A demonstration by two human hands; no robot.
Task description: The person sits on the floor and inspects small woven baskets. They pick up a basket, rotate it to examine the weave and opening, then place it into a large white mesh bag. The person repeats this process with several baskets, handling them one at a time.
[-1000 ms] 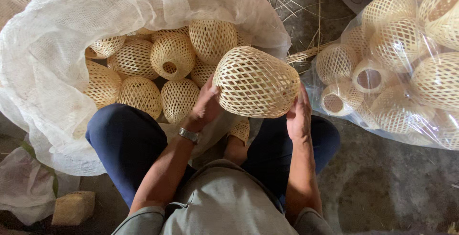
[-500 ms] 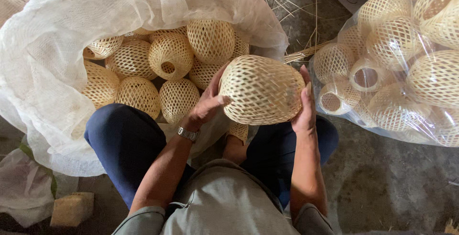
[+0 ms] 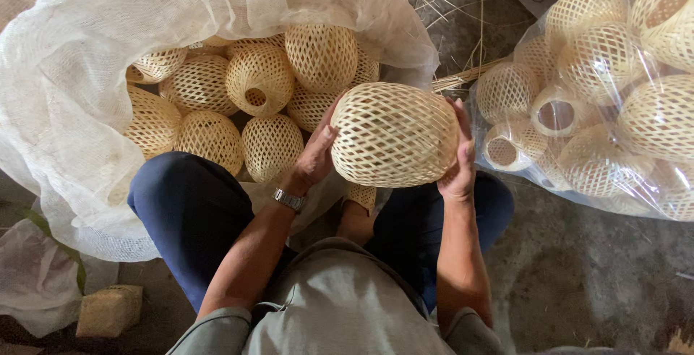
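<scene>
The woven ball [image 3: 394, 134] sits above the person's knees, clamped between the left hand [image 3: 318, 154] and right hand [image 3: 460, 154], palms on opposite sides. It looks light, springy and crushable (open lattice), best cradled broadly. More balls fill the white sack [image 3: 87, 51] and clear bag [image 3: 600, 189]

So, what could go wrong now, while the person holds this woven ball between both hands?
1. The woven ball is held only by side pressure from the left hand and right hand; its open lattice might dent if squeezed hard.
2. If it slips, it may roll onto the dirty concrete floor.
3. Loose straw strips lie just beyond it; they might snag in the lattice.
</scene>
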